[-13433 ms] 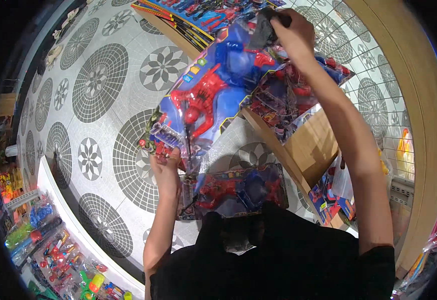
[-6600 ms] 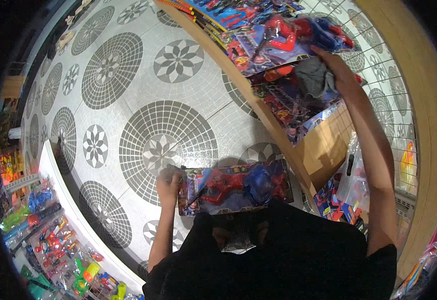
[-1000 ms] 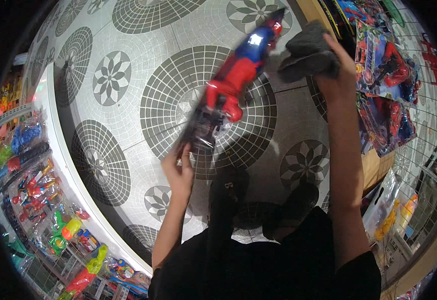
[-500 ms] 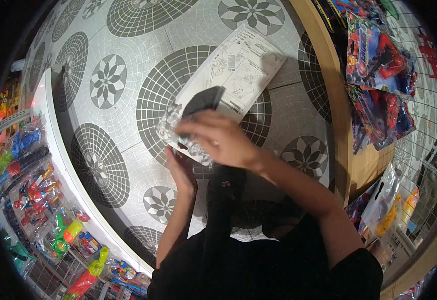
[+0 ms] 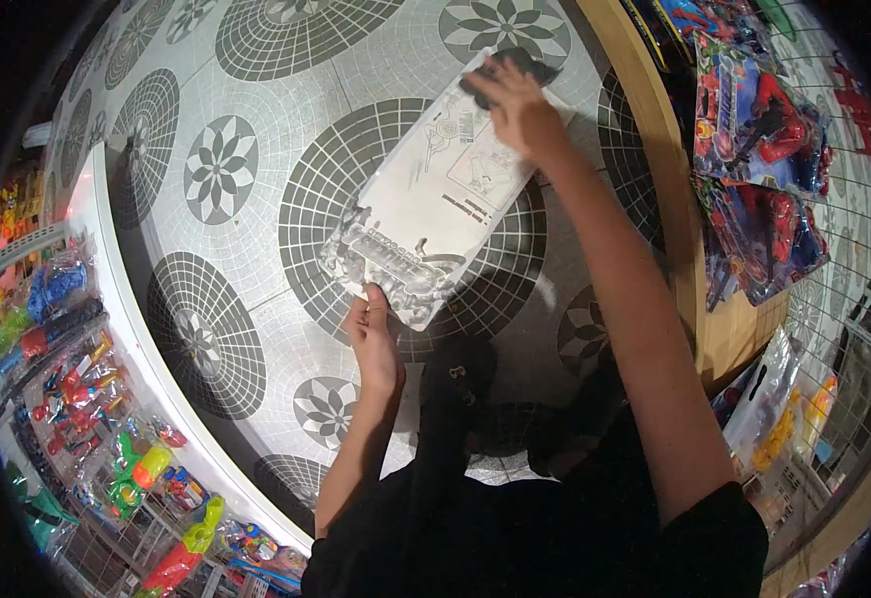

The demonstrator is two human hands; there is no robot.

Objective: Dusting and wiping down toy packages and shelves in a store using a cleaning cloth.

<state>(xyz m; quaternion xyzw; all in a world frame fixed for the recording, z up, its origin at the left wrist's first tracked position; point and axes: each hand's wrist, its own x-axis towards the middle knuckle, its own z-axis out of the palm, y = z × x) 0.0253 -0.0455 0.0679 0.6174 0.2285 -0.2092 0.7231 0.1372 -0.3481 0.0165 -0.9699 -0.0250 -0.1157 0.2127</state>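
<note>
A long white toy backing card (image 5: 425,214), printed in grey with drawings and a patterned near end, slants away from me above the tiled floor. My left hand (image 5: 373,344) pinches its near end, thumb on top. At the far end, my right hand (image 5: 525,115) presses a black cloth (image 5: 525,65) against the card with its fingers spread over it. Part of the cloth is hidden under the fingers. The card's underside is out of sight.
Along the left runs a white-edged shelf (image 5: 171,384) with bagged colourful toys, among them a green and orange toy (image 5: 141,466). To the right, a wooden edge (image 5: 670,149) borders a wire rack hung with red and blue toy packs (image 5: 764,120). Patterned tiles (image 5: 221,167) cover the floor.
My right hand and the black cloth have slid from the card's near end to its far end. My left hand still grips the near end and has shifted slightly right, its thumb now on top.
</note>
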